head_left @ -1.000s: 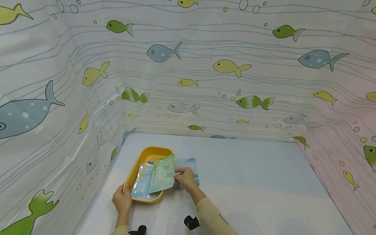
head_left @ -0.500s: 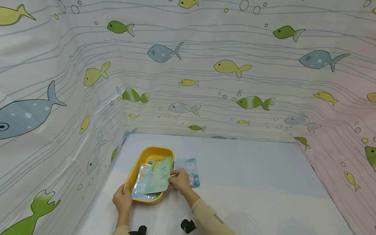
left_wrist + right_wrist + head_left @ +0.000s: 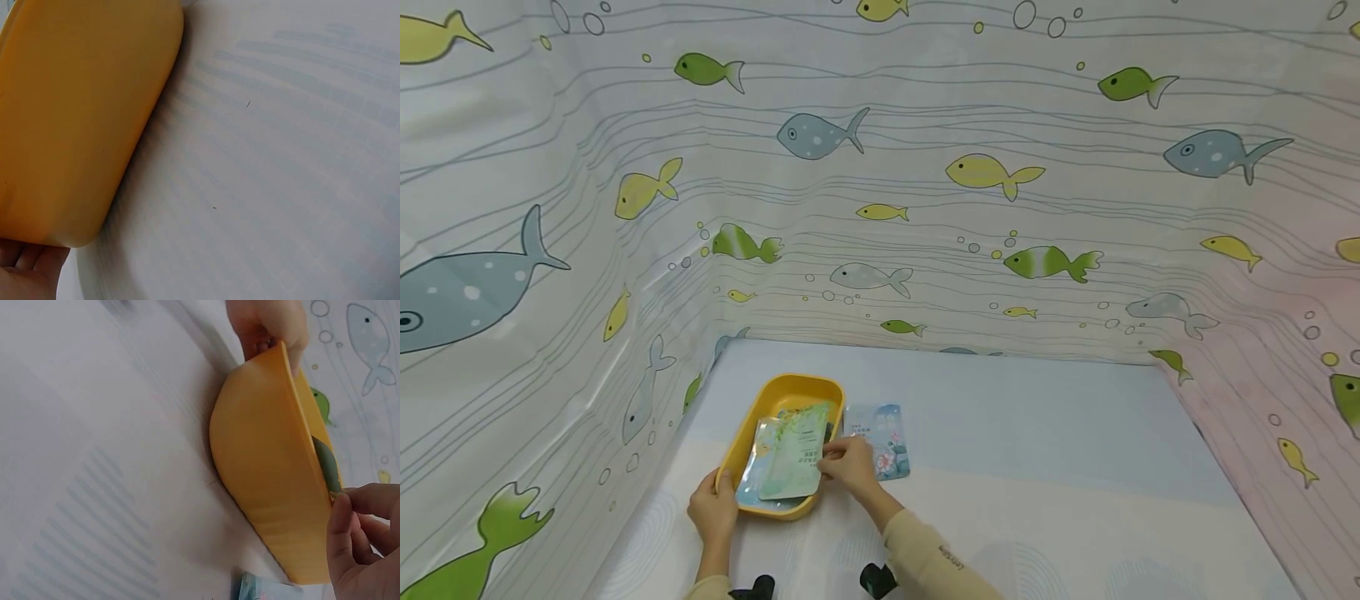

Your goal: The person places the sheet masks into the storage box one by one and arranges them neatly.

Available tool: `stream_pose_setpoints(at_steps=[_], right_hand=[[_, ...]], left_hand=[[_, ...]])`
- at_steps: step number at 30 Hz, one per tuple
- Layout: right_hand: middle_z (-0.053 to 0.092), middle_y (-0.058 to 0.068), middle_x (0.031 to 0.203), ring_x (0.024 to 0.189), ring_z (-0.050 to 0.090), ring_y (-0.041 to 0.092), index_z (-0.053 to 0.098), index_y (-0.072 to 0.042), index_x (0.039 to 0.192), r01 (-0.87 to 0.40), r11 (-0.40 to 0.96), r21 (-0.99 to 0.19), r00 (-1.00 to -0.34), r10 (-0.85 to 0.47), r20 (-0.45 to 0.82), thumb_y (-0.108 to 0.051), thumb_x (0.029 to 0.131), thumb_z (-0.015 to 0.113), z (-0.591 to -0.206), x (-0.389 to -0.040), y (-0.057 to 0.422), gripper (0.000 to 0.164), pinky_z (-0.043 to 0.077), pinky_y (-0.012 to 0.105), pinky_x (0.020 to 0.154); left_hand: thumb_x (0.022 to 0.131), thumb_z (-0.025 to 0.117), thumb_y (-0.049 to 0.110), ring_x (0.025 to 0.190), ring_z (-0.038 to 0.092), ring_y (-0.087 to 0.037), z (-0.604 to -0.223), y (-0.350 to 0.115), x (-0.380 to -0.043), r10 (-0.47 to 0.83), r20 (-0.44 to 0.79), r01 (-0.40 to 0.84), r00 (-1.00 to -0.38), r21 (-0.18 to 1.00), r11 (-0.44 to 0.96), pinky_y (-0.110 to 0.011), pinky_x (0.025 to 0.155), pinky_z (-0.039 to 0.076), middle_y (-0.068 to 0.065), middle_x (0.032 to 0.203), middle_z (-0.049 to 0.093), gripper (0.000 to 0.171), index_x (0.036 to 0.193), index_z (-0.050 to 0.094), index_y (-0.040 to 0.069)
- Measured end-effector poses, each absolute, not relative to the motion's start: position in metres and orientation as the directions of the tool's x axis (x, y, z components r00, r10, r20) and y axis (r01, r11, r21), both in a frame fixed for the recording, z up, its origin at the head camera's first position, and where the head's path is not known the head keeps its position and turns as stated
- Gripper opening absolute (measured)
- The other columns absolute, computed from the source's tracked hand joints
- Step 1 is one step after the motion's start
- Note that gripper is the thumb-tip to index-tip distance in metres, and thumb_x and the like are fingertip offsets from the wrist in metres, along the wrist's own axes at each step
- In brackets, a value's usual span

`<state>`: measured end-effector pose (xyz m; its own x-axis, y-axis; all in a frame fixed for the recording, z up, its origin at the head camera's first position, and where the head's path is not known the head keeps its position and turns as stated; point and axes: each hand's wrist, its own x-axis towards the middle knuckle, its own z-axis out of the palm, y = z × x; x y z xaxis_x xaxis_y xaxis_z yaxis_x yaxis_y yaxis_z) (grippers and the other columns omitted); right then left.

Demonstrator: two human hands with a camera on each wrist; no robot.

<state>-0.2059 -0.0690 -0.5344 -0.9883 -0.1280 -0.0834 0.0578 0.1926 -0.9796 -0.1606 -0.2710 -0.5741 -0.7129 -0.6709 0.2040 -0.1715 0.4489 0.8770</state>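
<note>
A yellow plastic bin stands on the left of the table. My left hand grips its near left rim; in the left wrist view the fingers show below the bin's wall. Over the bin's right side, my right hand pinches the right edge of a flat green printed packet. The packet lies tilted inside the rim, overlapping a light blue packet in the bin. In the right wrist view, thumb and forefinger hold the green packet right at the rim.
Just right of the bin, another blue packet with a pink flower print lies flat on the pale table. A fish-printed curtain surrounds the table at the back and sides. Black wrist devices sit by both forearms.
My right hand has moved left and slightly down, bringing the green packet from over the bin's right edge down into it. The flowered packet is less covered now. My left hand stays put.
</note>
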Motion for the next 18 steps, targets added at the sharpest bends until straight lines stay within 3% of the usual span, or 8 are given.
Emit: stream_pose_setpoints(at_steps=[5, 11, 18], right_hand=[[0.067, 0.006, 0.065, 0.052, 0.061, 0.011, 0.07, 0.007, 0.088, 0.03, 0.233, -0.972, -0.987, -0.145, -0.065, 0.007, 0.072, 0.07, -0.5357, -0.2048, -0.072, 0.016, 0.052, 0.022, 0.048], [0.066, 0.005, 0.065, 0.053, 0.061, 0.012, 0.071, 0.007, 0.087, -0.02, 0.255, -0.967, -0.987, -0.157, -0.021, 0.006, 0.073, 0.071, -0.5358, -0.2029, -0.0745, 0.014, 0.051, 0.02, 0.047], [0.064, -0.001, 0.068, 0.06, 0.052, 0.002, 0.073, 0.002, 0.087, -0.106, 0.418, -0.902, -0.988, -0.15, 0.046, -0.001, 0.075, 0.072, -0.5347, -0.2003, -0.0769, 0.012, 0.047, 0.016, 0.053]], left_hand=[[0.091, 0.05, -0.001, 0.1, 0.056, -0.052, -0.5732, -0.2698, -0.1605, -0.671, 0.217, -0.158, -0.709, 0.878, 0.451, -0.058, 0.085, 0.045, -0.037, 0.104, 0.059, 0.026, 0.107, 0.058, -0.02], [0.09, 0.051, -0.001, 0.098, 0.057, -0.052, -0.5718, -0.27, -0.1605, -0.67, 0.236, -0.141, -0.704, 0.878, 0.457, -0.058, 0.084, 0.045, -0.037, 0.102, 0.06, 0.025, 0.105, 0.059, -0.02], [0.09, 0.051, -0.001, 0.098, 0.057, -0.052, -0.5737, -0.2712, -0.1601, -0.671, 0.236, -0.145, -0.703, 0.876, 0.46, -0.058, 0.083, 0.045, -0.037, 0.102, 0.06, 0.025, 0.105, 0.059, -0.02]])
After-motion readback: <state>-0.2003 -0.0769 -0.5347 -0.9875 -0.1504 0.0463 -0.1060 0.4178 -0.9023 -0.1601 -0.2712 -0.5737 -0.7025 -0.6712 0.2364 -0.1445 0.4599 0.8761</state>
